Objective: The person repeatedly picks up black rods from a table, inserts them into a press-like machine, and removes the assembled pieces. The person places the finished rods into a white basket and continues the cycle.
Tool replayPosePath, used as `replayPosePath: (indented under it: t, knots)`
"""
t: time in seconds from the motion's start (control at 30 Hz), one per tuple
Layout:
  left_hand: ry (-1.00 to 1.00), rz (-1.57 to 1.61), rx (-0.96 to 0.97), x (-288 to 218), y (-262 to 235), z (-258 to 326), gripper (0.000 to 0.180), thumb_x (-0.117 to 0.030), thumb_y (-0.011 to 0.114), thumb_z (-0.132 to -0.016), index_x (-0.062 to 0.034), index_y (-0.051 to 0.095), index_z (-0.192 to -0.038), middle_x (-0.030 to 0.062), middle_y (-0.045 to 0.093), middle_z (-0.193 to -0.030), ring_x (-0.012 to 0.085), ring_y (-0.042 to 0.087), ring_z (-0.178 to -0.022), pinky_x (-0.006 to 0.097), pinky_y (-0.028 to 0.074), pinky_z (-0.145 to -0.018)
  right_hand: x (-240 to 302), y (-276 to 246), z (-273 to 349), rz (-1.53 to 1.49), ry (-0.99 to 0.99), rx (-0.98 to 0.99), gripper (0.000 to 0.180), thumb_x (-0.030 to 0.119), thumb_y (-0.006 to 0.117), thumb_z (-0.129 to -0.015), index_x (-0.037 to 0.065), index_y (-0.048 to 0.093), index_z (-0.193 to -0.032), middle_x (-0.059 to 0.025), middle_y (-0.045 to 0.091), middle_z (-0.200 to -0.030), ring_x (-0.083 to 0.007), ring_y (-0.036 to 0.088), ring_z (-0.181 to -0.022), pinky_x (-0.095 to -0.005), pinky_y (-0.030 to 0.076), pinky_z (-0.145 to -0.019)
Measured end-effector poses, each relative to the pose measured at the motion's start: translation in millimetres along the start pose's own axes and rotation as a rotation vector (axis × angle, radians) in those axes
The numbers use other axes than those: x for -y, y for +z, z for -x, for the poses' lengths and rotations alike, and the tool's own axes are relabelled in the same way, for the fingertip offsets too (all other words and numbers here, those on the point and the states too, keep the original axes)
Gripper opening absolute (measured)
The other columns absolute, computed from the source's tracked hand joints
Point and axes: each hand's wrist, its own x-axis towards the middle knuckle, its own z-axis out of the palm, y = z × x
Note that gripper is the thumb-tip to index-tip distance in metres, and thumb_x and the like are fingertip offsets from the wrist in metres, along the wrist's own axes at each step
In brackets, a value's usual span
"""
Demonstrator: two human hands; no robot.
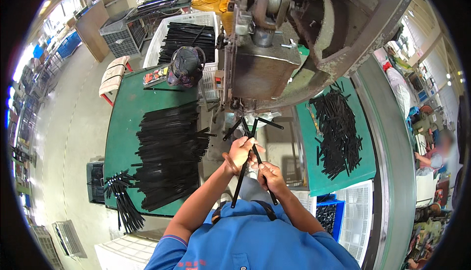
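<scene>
both hands, left hand [240,153] and right hand [270,175], have fingers closed around thin black metal strips [249,147] under the press [260,64]; strips look light, stiff, best gripped mid-length.

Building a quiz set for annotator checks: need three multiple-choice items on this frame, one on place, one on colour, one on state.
1. Where does the big stack of long black strips lie?
A. On the green tabletop to the person's left
B. On the floor
C. In the blue crate

2. What colour is the person's shirt?
A. Red
B. Blue
C. White

3. What are the hands doing?
A. Both rest empty
B. Only the right holds something
C. Both hold thin black strips in front of the grey metal press

Key:
1 A, the stack lies on the green tabletop at the left.
2 B, the shirt is blue.
3 C, the left hand and right hand each have a closed grip on crossed thin black strips below the grey metal press.
</scene>
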Motion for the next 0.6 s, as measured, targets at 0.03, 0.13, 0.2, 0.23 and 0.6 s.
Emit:
replayPosePath:
  t: [0.03,0.13,0.2,0.23,0.6]
  knots:
    - [-0.004,0.010,0.000,-2.3,3.6,0.9,0.027,-0.023,0.044,-0.096,0.0028,0.052,-0.099,0.0162,0.064,-0.084,0.0120,0.049,-0.046,0.026,0.041,-0.039,0.7,-2.0,0.8,-0.006,0.005,-0.001,0.028,0.026,0.040,-0.098,0.003,0.056,-0.101,0.0010,0.041,-0.052,-0.0073,0.033,-0.039,-0.0223,0.029,-0.037]
    - [0.015,-0.005,-0.040,-3.4,8.8,1.7,0.027,-0.022,0.044,-0.096,0.0032,0.052,-0.099,0.0157,0.064,-0.084,0.0116,0.049,-0.046,0.026,0.041,-0.040,2.5,-4.3,1.0,-0.020,0.010,0.015,0.028,0.026,0.041,-0.098,0.003,0.056,-0.101,0.0008,0.041,-0.051,-0.0073,0.034,-0.039,-0.0219,0.029,-0.037]
    - [0.021,-0.021,-0.059,-3.0,9.1,1.6,0.026,-0.022,0.044,-0.096,0.0032,0.052,-0.098,0.0154,0.064,-0.084,0.0114,0.049,-0.045,0.026,0.041,-0.039,6.9,-4.8,0.6,-0.032,0.027,0.017,0.028,0.026,0.041,-0.098,0.003,0.057,-0.101,0.0007,0.042,-0.051,-0.0074,0.034,-0.038,-0.0219,0.028,-0.037]
    - [0.015,-0.024,-0.058,-2.9,8.5,1.1,0.026,-0.021,0.043,-0.096,0.0031,0.052,-0.098,0.0153,0.065,-0.083,0.0114,0.049,-0.045,0.025,0.041,-0.039,7.3,-4.1,0.7,-0.025,0.019,0.023,0.028,0.026,0.040,-0.098,0.004,0.057,-0.101,0.0005,0.043,-0.051,-0.0076,0.034,-0.037,-0.0220,0.028,-0.037]
    - [0.171,-0.106,-0.087,-21.1,21.7,20.1,0.026,-0.025,0.044,-0.096,0.0007,0.051,-0.098,0.0132,0.064,-0.079,0.0092,0.048,-0.043,0.023,0.039,-0.037,14.6,-5.0,-0.6,0.057,-0.070,0.088,0.030,0.027,0.039,-0.099,0.003,0.056,-0.103,0.0010,0.043,-0.051,-0.0060,0.034,-0.039,-0.0212,0.028,-0.037]
